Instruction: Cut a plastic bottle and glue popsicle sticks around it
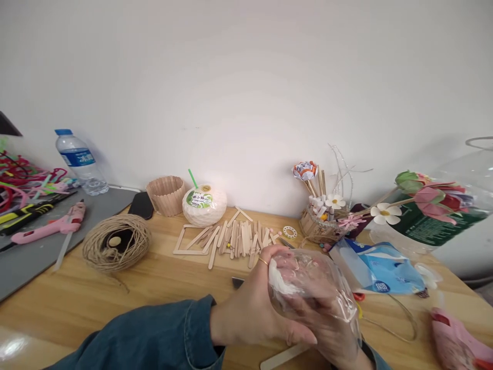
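Table (173, 288), wood-look. Clear plastic container (308, 277), held up nr table's front, right of ctr. Twine coil (115, 262) on table, left. L hand (252, 308) — curled round container's left side, gripping; R hand (327, 318) blurred thru the plastic, can't tell its grip. Wooden sticks (243, 239), loose pile, behind. Lastly white patch (280, 279), container's left end.

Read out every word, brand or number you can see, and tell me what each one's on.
"椰小鲜", probably: label of the white round drink; its smaller print is too small.
"冰", probably: blue label of the water bottle; the rest is unclear.
Blue packet: marks too blurred.
Green label: white print too small.
Clear plastic container: none legible.
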`<state>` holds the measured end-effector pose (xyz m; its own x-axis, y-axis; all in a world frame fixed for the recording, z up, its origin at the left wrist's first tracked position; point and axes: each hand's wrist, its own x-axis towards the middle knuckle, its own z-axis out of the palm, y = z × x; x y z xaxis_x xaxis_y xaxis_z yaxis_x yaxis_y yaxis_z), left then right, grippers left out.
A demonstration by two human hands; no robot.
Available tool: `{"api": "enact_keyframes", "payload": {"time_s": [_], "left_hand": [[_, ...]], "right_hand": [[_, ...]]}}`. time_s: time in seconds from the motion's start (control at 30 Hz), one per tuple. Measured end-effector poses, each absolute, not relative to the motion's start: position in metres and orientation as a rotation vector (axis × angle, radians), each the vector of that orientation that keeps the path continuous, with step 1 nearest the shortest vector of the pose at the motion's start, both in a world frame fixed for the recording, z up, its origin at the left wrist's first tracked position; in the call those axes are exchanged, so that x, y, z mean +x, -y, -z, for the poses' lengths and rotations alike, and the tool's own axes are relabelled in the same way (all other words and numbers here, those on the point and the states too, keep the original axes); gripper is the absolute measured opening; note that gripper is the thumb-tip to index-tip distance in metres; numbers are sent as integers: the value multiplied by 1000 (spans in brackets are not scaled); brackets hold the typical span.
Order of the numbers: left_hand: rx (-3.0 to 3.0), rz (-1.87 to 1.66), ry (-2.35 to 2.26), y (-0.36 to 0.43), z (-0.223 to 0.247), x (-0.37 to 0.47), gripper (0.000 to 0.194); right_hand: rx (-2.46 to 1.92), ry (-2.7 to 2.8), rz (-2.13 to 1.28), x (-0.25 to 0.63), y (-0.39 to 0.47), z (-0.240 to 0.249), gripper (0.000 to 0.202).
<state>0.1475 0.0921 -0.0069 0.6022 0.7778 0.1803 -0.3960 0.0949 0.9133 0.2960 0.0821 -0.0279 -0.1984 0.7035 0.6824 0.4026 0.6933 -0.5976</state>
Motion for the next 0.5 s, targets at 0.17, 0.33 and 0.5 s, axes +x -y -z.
{"api": "enact_keyframes", "payload": {"time_s": [0.17, 0.33, 0.5], "left_hand": [[1271, -850, -323, -98, 13, 147, 92], [1308, -796, -284, -101, 15, 146, 92], [1359, -759, -363, -101, 9, 143, 93]], "right_hand": [[-693, 1575, -1074, 297, -76, 26, 17], [-707, 1616, -1238, 299, -76, 20, 10], [-744, 1721, -1069, 294, -79, 18, 37]]}}
